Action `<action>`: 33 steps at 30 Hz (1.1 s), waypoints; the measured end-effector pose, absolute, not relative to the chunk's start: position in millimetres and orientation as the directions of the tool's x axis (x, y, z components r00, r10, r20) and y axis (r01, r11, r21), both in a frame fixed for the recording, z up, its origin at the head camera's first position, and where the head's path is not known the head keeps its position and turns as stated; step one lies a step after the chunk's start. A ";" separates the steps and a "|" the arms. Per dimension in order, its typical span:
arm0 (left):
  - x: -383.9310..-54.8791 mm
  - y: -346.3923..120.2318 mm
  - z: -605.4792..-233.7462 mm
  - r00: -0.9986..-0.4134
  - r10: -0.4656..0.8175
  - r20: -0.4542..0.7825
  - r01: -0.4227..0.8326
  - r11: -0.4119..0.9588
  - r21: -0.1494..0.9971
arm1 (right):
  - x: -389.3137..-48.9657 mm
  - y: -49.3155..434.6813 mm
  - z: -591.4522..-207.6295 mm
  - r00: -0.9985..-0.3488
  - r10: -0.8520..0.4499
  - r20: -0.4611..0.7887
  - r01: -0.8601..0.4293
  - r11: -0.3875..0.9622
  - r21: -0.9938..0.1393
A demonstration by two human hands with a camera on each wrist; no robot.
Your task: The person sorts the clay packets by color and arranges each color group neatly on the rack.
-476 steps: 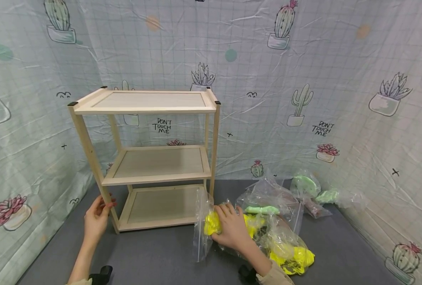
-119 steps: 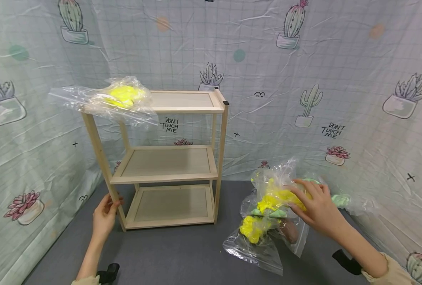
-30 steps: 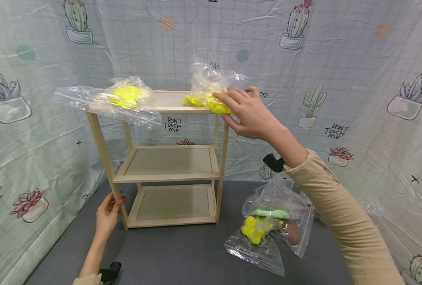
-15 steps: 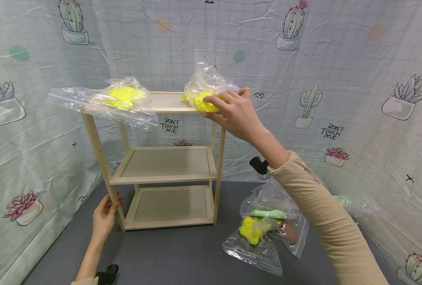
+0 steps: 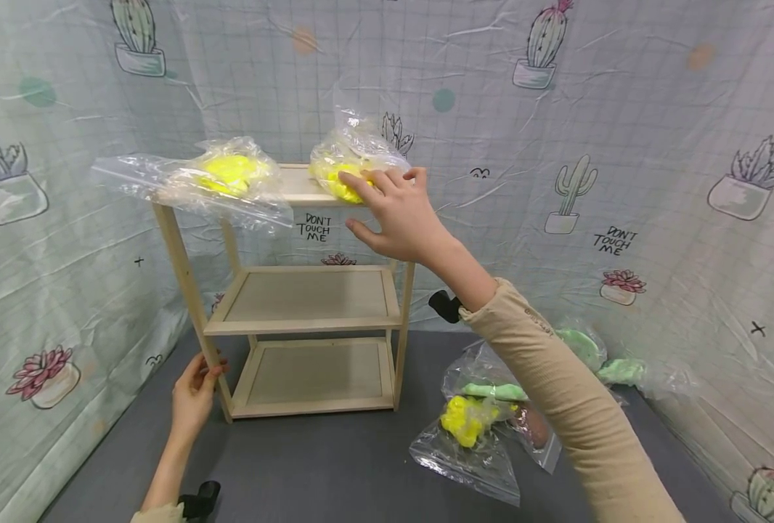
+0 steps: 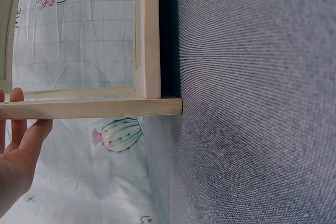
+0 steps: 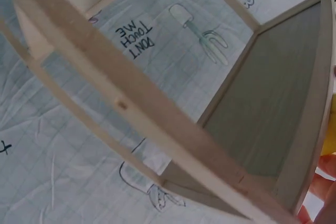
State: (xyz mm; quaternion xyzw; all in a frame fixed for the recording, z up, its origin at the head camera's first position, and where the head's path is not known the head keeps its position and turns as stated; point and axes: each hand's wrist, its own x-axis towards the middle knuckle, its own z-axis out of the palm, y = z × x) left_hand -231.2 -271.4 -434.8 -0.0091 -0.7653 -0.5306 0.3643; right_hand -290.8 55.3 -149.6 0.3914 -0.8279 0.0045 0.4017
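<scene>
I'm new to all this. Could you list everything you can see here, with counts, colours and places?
Three-tier wooden shelf: one, pale wood, standing on the table
Left bag of lumps: one, clear plastic, bright yellow inside, top tier's left end
Right bag of lumps: one, same colours, top tier's right
Lower bag of lumps: one, same colours, table, right of shelf
Pieces in clear plastic: three visible, pale green, table's right side
Lump in clear plastic: at least one, brown, beside lower bag
Table: one, grey, underneath
Cactus-print sheeting: count unclear, whitish, behind and at sides
Wrist devices: two, black, at wrists
Sleeves: two, beige, on arms
Left hand: one, gripping shelf's front-left leg
Right hand: one, touching right bag
</scene>
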 end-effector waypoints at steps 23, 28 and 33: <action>-227.4 -271.7 -434.3 -0.743 -0.363 0.562 0.385 0.455 0.803 | -290.7 5.9 -149.1 -0.475 -0.678 0.561 -0.637 0.705 0.313; -226.8 -270.4 -432.9 -0.738 -0.360 0.571 0.398 0.452 0.798 | -289.7 0.8 -149.3 -0.476 -0.709 0.520 -0.649 0.682 0.336; -227.1 -270.0 -431.9 -0.741 -0.366 0.562 0.386 0.452 0.804 | -289.0 1.4 -146.5 -0.484 -0.727 0.488 -0.659 0.669 0.344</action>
